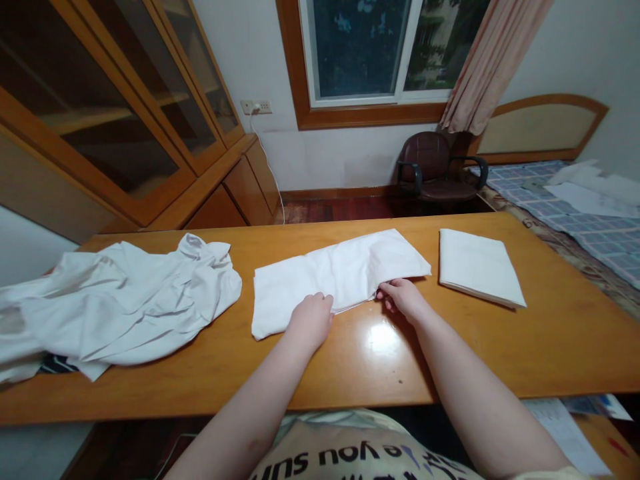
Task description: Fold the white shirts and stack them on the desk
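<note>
A white cloth (pixel 345 267), folded into a long strip, lies slantwise across the middle of the wooden table (pixel 350 373). At its near edge my left hand (pixel 313 319) rests with curled fingers; the fingertips are partly hidden. My right hand (pixel 399 298) pinches the near edge of the same cloth toward its right end, lifting it slightly. To the right lies a neatly folded white cloth square (pixel 477 267), apart from the strip. On the left, a crumpled white cloth (pixel 130 300) is heaped and runs out of view.
Behind the table stand a glass-door cabinet (pixel 115 100) at left and a brown armchair (pixel 435 167) near the window (pixel 360 53). A bed (pixel 565 193) with a checked sheet is at right. Papers (pixel 565 427) lie below the table's near right edge.
</note>
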A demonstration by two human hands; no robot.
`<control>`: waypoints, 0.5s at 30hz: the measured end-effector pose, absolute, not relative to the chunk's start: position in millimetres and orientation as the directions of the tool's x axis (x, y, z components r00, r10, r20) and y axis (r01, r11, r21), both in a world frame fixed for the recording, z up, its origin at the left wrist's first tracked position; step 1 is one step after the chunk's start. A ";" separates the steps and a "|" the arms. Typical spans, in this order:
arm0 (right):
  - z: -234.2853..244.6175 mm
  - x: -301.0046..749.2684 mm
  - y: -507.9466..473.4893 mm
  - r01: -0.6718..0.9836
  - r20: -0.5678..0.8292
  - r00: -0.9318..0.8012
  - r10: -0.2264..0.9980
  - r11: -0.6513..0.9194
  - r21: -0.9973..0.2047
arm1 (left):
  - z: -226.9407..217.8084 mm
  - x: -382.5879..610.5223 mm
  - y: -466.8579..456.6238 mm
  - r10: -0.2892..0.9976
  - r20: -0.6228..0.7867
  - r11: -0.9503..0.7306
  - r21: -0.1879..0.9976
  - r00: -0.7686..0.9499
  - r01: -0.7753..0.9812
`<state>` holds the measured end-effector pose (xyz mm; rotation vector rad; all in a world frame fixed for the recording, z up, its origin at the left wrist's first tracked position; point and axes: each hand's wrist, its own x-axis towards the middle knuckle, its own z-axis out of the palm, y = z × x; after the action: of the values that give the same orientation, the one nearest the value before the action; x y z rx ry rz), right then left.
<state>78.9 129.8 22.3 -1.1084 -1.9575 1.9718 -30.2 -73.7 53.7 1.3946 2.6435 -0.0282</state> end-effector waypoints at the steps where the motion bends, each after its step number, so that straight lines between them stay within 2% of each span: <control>1: 21.2 78.8 129.9 0.403 -0.395 -0.719 0.572 -0.119 -0.907 | 53.9 -29.2 -71.9 0.823 -0.157 0.560 0.067 -0.545 0.826; 5: 17.0 78.5 130.7 0.464 -0.402 -0.709 0.579 -0.045 -0.885 | 56.1 -29.7 -66.6 0.820 -0.176 0.572 0.224 -0.545 0.789; 8: 15.5 77.6 132.2 0.411 -0.357 -0.671 0.650 -0.074 -0.908 | 64.9 -36.0 -65.5 0.785 -0.111 0.597 0.400 -0.610 0.695; 11: 15.8 75.9 136.4 0.193 -0.286 -0.587 0.758 -0.212 -0.958 | 83.6 -53.7 -67.9 0.712 -0.004 0.607 0.507 -0.702 0.612; 15: 18.0 75.5 150.2 -0.238 -0.151 -0.423 0.894 -0.270 -0.933 | 114.0 -104.7 -82.5 0.503 0.198 0.730 0.424 -0.841 0.537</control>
<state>75.5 150.2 18.0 -0.9133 -1.1513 1.7990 -104.7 -82.5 114.0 0.8989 2.9862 0.7667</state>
